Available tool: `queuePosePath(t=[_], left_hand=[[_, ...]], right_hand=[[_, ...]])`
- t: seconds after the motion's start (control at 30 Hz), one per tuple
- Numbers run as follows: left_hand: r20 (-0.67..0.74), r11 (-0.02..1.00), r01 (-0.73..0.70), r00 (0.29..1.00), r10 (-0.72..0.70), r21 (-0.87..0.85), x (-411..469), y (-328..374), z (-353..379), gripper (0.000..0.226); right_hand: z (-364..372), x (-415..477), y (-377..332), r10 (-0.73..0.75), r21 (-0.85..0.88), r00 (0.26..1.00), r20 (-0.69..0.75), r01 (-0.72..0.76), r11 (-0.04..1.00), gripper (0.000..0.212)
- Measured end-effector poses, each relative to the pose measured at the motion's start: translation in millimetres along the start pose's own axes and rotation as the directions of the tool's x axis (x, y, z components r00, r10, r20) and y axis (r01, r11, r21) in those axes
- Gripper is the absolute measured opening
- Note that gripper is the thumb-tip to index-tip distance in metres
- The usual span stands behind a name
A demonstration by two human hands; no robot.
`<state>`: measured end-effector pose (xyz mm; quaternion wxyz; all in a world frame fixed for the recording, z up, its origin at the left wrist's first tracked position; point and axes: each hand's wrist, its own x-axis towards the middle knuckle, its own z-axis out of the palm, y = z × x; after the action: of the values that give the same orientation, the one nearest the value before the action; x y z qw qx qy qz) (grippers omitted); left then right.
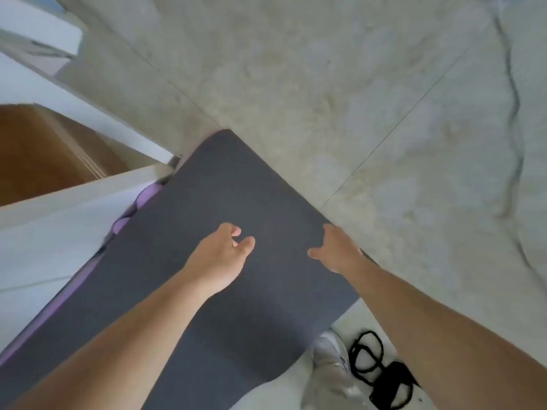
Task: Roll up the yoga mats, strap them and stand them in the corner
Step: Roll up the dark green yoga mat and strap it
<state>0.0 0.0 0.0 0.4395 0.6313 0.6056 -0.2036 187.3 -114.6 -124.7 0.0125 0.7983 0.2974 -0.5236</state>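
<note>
A black strap (373,369) lay looped on the tiled floor (325,69) beside a grey shoe (331,365). Beyond it, the left hand (220,258) hovered loosely curled, holding nothing, over the unrolled grey mat (225,190), while the right hand (336,250) gripped the mat's right edge. A purple mat (148,193) showed beneath its left side.

Two yoga mats show, one dark grey foam mat (207,202) and one purple foam mat (149,192), plus one black looped strap (373,368).

Grey mat (222,187) flat on purple mat (122,225); right hand (337,251) grips edge, left hand (220,258) hovers.
</note>
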Motion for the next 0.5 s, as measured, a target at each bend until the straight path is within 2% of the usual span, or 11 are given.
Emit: queuePosePath(t=[0.1,0.23,0.4,0.5], left_hand=[[0.013,0.998,-0.007,1.0,0.006,0.056,59,-10,28,0.049],[0.017,0.997,-0.026,1.0,0.025,0.072,112,-14,52,0.047],[0.013,0.996,-0.022,1.0,0.021,0.081,134,-14,66,0.045],[0.042,0.994,-0.024,0.999,0.02,0.111,125,-13,64,0.043]], right_hand=[[13,61,6,-0.012,-0.035,0.997,-0.072,0.009,0.999,0.093],[29,116,11,-0.022,-0.108,0.999,-0.036,0.018,0.994,0.105],[31,146,10,-0.016,-0.229,0.987,-0.159,-0.021,0.973,0.081],[27,145,8,-0.01,-0.222,0.982,-0.19,-0.034,0.974,0.065]])
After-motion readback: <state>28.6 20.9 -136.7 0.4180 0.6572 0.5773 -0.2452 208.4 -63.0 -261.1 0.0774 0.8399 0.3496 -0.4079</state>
